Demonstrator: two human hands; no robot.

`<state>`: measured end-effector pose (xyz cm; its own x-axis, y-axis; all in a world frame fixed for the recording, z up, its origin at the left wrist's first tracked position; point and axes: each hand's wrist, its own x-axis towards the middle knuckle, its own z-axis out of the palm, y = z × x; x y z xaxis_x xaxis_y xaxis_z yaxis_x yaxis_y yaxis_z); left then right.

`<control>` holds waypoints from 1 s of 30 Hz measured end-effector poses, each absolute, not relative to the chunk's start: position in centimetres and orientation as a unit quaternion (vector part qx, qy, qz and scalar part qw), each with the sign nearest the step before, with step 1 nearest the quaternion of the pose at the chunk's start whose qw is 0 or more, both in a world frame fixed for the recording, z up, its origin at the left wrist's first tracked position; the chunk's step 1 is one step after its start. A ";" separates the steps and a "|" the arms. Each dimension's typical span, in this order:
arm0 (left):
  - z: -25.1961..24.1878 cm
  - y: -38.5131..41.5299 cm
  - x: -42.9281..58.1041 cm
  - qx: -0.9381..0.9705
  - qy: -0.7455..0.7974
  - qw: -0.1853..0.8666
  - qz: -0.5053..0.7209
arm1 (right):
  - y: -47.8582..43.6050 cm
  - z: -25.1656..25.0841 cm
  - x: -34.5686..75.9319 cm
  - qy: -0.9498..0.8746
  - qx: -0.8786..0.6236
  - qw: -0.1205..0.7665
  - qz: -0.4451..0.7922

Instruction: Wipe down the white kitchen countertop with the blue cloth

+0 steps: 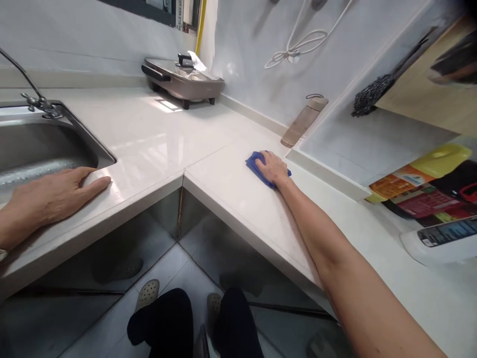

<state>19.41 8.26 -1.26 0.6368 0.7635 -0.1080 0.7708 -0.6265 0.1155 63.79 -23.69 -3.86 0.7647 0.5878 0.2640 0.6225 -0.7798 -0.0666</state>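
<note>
My right hand (273,168) presses down on a blue cloth (254,162) on the white countertop (223,184), near the wall on the right side of the corner. The fingers curl over the cloth and cover most of it. My left hand (52,196) lies flat with fingers stretched out on the countertop beside the steel sink (44,149), holding nothing.
A lidded electric grill pan (182,79) stands at the back corner. A tan bottle (303,122) leans against the wall. Colourful packages (421,189) and a white appliance (439,243) sit at the right. A faucet (35,99) rises behind the sink. A white cord (298,47) and a black brush (376,89) hang on the wall.
</note>
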 end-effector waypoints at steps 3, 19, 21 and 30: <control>-0.2 6.8 19.7 0.885 0.453 0.091 -0.053 | -24.3 -4.0 64.6 -0.279 -0.950 0.086 -0.114; 0.7 5.7 19.2 0.896 0.423 0.128 -0.034 | -37.2 -3.5 61.2 -0.119 -0.988 0.058 -0.084; 0.9 5.5 19.1 0.898 0.419 0.133 -0.033 | -38.9 -3.5 60.1 -0.113 -0.988 0.054 -0.087; -0.3 6.5 19.0 0.908 0.406 0.106 0.010 | -45.2 -5.1 54.6 -0.120 -0.986 0.024 -0.115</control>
<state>19.02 6.51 -0.27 0.6701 0.7392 -0.0675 0.7348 -0.6478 0.2013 54.56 -45.16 -5.09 0.9449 0.2303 0.2328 0.2416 -0.9702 -0.0207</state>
